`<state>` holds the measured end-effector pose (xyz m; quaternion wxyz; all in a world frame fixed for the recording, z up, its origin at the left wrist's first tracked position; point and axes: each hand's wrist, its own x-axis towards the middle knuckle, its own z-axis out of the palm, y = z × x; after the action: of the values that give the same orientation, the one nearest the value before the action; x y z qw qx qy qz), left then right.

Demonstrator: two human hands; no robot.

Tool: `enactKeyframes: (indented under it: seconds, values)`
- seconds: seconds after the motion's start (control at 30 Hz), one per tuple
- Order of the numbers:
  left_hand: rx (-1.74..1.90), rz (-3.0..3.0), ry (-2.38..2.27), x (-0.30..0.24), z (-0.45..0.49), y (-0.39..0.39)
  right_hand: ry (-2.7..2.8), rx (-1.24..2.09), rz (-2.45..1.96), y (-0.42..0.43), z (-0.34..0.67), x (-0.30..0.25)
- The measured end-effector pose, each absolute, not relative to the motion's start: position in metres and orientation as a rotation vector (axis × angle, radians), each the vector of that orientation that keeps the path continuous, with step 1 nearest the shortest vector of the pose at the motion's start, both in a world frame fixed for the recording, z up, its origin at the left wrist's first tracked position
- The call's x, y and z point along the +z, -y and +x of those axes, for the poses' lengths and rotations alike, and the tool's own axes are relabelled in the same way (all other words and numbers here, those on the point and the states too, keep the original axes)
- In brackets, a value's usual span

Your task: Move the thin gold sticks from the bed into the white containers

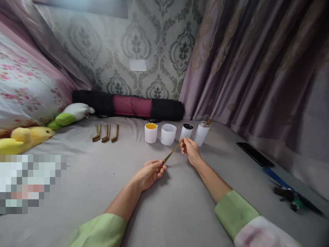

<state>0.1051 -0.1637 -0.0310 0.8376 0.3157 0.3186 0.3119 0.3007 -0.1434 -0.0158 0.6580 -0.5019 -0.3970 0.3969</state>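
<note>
golden stick (171, 153) is up off the bedsheet, slanting from low on the left to higher on the right, and both hands have it. left hand (151, 173) is curled closed around the lower end, knuckles resting on the grey sheet (77, 192). right hand (190, 149) has its fingertips pinched together on the upper tip, wrist lifted a little. so that's a grip at each end, with the stick stretched between them just in front of a row of pots. and the row: a white cup of yellow paint (150, 132) on the left, a plain white cup (168, 134) beside it, then a cup with a black rim (186, 132) right behind the right hand, and a clear jar (202, 133) with brush handles poking out. off to the left, well apart from the hands, three bent golden pieces (106, 133) lie side by side on the sheet. further back, a black and pink roll (128, 105) sits against the patterned wall. a yellow plush toy (23, 137) and a green and white plush toy (72, 115) lie at the far left. over on the right, a dark phone (255, 154) lies flat near the curtain (257, 68).
</note>
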Motion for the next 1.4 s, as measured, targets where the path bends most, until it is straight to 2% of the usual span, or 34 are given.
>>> enactKeyframes:
  seconds: [0.87,1.4]
  values:
    - [0.694,0.654,-0.651,-0.035,0.101,0.159,0.975,0.711,-1.302,0.148,0.327,0.029]
    - [0.661,0.466,-0.586,-0.035,0.093,0.15,0.997,0.355,-1.426,0.142,0.375,0.114]
